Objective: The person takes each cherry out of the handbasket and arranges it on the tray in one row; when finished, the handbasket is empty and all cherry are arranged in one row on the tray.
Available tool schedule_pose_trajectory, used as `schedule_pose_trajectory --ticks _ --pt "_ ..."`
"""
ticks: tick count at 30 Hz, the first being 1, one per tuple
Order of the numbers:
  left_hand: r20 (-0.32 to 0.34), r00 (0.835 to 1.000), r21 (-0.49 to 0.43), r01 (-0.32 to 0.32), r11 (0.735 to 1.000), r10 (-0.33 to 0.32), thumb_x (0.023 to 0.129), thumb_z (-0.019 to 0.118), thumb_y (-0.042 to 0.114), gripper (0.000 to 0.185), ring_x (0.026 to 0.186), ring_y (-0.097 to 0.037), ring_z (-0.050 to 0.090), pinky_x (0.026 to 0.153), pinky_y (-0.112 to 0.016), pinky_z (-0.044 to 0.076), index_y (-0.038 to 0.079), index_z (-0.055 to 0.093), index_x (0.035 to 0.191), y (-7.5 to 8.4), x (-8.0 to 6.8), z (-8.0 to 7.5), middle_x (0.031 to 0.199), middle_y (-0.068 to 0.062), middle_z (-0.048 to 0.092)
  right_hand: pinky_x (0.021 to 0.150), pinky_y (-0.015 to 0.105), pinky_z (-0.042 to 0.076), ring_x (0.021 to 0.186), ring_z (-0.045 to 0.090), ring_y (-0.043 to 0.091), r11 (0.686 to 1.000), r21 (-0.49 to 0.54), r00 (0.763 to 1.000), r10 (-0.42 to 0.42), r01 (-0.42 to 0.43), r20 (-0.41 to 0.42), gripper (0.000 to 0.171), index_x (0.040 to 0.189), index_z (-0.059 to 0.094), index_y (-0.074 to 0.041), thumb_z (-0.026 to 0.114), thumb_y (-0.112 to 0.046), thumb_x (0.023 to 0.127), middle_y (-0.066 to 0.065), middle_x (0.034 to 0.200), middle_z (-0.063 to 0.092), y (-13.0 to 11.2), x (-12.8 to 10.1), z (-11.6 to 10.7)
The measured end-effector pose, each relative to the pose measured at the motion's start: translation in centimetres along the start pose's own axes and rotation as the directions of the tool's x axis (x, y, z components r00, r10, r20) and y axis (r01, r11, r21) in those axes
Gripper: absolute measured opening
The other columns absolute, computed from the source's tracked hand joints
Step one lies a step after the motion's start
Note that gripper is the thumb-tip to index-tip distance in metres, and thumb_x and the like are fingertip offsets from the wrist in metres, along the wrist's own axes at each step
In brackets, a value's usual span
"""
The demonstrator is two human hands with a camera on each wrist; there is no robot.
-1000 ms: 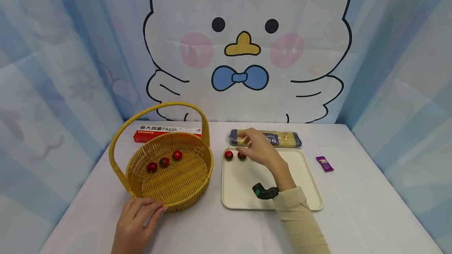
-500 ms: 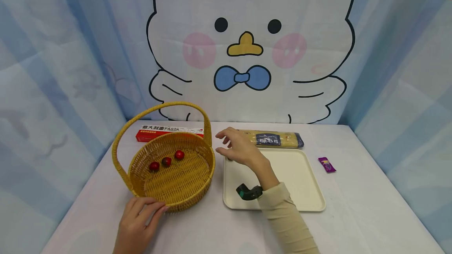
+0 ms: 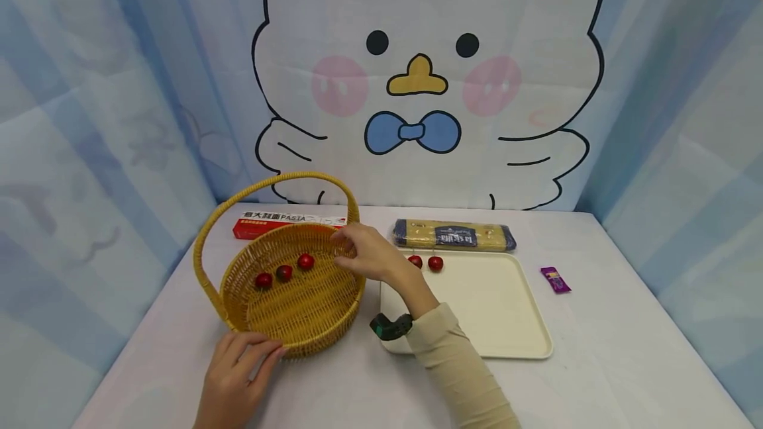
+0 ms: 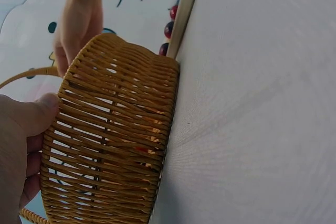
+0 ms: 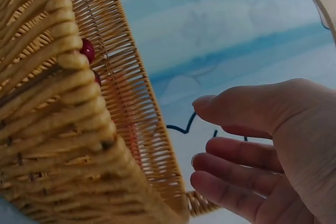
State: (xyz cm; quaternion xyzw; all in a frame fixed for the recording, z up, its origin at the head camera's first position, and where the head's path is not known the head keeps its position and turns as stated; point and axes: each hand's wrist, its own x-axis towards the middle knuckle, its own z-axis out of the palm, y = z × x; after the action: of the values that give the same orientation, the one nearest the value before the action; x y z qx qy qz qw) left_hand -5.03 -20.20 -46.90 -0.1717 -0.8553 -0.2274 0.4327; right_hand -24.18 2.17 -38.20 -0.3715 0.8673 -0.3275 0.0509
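My worry is the wicker basket (image 3: 298, 306). It looks light, and my right hand (image 3: 365, 253) hangs right over its far right rim, beside the foot of the tall handle (image 3: 274, 181). If a knuckle or the sleeve catches that rim or the handle, I judge the basket could tip or skid, and the three small red fruits (image 3: 284, 273) inside would roll. My left hand (image 3: 235, 376) is all that steadies it. Its fingers lie fairly straight against the near wall and the thumb (image 4: 37, 116) presses on the weave from outside, so this is a brace rather than a grip and may not stop a hard knock.

The basket is round and shallow, woven in yellow cane with open gaps in the wall, and it sits on the left half of the table (image 3: 626, 363). The fruits lie in a loose row toward its back left.

From the wrist camera, the right hand's fingers (image 5: 236, 163) are loosely spread with nothing between them, though the palm is partly out of view, so I can't rule out something small tucked there.

Just right of the basket is a cream tray (image 3: 495, 313) with two more red fruits (image 3: 435, 263) near its far left corner. Along the back lie a pasta packet (image 3: 454, 235) and a red pasta box (image 3: 280, 222), and a purple sachet (image 3: 556, 279) lies apart at the right.
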Motion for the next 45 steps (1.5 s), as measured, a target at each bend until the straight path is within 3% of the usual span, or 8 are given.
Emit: schedule_pose_trajectory --ticks 8,17,25,29,35,39,45 --pt "0.022 1.000 0.009 0.015 1.000 -0.015 0.103 0.051 0.046 0.052 0.080 -0.016 0.052 0.075 -0.026 0.041 0.008 0.078 0.082 0.0 0.0 -0.2 0.084 0.001 0.064 0.091 0.030 0.055 0.104 0.064 0.020 0.999 -0.051 1.000 -0.012 0.014 0.029 0.039 0.129 0.063 -0.004 0.070 -0.023 0.095 0.011 0.124 0.066 -1.0 2.4 0.9" --pt "0.050 0.998 0.020 0.041 0.999 -0.042 0.103 0.050 0.048 0.053 0.082 -0.015 0.052 0.077 -0.026 0.041 0.008 0.078 0.083 -0.1 0.0 -0.3 0.084 0.001 0.064 0.085 0.025 0.054 0.094 0.062 0.013 0.997 -0.061 0.992 0.050 -0.043 0.113 0.042 0.132 0.062 -0.007 0.070 -0.028 0.095 0.007 0.117 0.068 -1.0 5.5 2.2" --pt "0.048 0.998 0.019 0.039 0.999 -0.040 0.104 0.049 0.048 0.053 0.082 -0.015 0.052 0.077 -0.026 0.041 0.008 0.078 0.082 -0.2 0.1 -0.4 0.085 0.001 0.064 0.102 0.032 0.051 0.117 0.061 0.017 0.993 -0.048 0.981 0.115 -0.108 0.158 0.043 0.134 0.061 -0.009 0.070 -0.026 0.095 0.006 0.129 0.066 -0.3 7.4 3.6" --pt "0.049 0.998 0.015 0.040 0.999 -0.041 0.104 0.049 0.048 0.053 0.082 -0.015 0.052 0.077 -0.025 0.041 0.008 0.078 0.083 -0.2 0.1 -0.3 0.085 0.002 0.063 0.104 0.032 0.050 0.122 0.061 0.018 0.989 -0.062 0.971 0.145 -0.136 0.189 0.043 0.134 0.061 -0.011 0.071 -0.026 0.095 0.005 0.131 0.065 -0.2 8.1 4.3" --pt "0.001 1.000 -0.005 0.014 1.000 -0.014 0.103 0.053 0.046 0.049 0.082 -0.015 0.053 0.076 -0.025 0.041 0.009 0.078 0.082 -0.3 -0.1 0.0 0.085 0.002 0.064 0.102 0.032 0.051 0.118 0.062 0.017 0.983 -0.133 0.959 0.154 -0.125 0.239 0.041 0.132 0.064 -0.011 0.072 -0.026 0.094 0.004 0.130 0.066 -0.1 9.1 5.3" --pt "0.009 1.000 -0.007 0.017 1.000 -0.017 0.103 0.053 0.047 0.049 0.082 -0.014 0.052 0.076 -0.025 0.041 0.010 0.078 0.082 -0.2 -0.1 0.1 0.086 0.003 0.063 0.100 0.031 0.052 0.116 0.063 0.016 0.981 -0.169 0.948 0.140 -0.094 0.286 0.040 0.131 0.065 -0.011 0.072 -0.024 0.094 0.005 0.130 0.067 0.3 9.2 6.1" --pt "0.026 0.999 -0.010 0.033 0.999 -0.033 0.102 0.053 0.046 0.049 0.083 -0.014 0.052 0.076 -0.024 0.041 0.010 0.077 0.082 -0.2 -0.1 0.0 0.086 0.003 0.064 0.087 0.027 0.054 0.098 0.064 0.011 0.984 -0.168 0.941 0.105 -0.053 0.321 0.023 0.115 0.072 -0.015 0.074 -0.022 0.093 0.001 0.114 0.071 0.5 9.2 6.6"
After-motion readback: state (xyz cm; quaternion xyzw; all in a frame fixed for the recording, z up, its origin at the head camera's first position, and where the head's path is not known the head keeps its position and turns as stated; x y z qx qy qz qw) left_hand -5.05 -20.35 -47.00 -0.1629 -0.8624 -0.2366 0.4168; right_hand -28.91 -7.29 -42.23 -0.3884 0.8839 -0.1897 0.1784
